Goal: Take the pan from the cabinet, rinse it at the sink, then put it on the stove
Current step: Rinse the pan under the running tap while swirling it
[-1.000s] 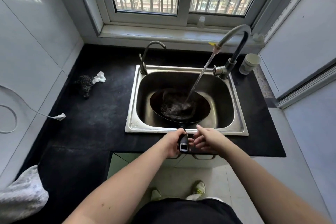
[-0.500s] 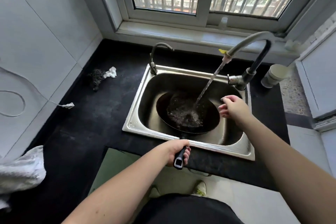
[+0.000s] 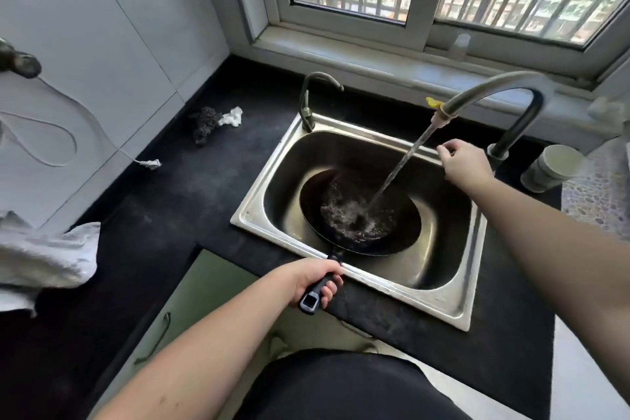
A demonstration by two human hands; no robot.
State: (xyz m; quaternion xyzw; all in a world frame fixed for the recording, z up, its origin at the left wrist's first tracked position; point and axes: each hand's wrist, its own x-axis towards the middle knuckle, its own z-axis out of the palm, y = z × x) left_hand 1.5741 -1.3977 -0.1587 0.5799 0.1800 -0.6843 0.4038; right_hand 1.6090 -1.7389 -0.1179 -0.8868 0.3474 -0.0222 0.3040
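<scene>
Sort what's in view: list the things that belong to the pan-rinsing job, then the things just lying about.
In the job:
pan in the sink
tall faucet, running water into it
left hand gripping the pan handle
right hand near the faucet base

Lying about:
scouring pad
white scrap
cup
cloth
small faucet

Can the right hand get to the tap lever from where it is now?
Probably yes. The right hand hovers just beside the tap base with nothing between them; the lever itself is hidden behind the hand.
</scene>
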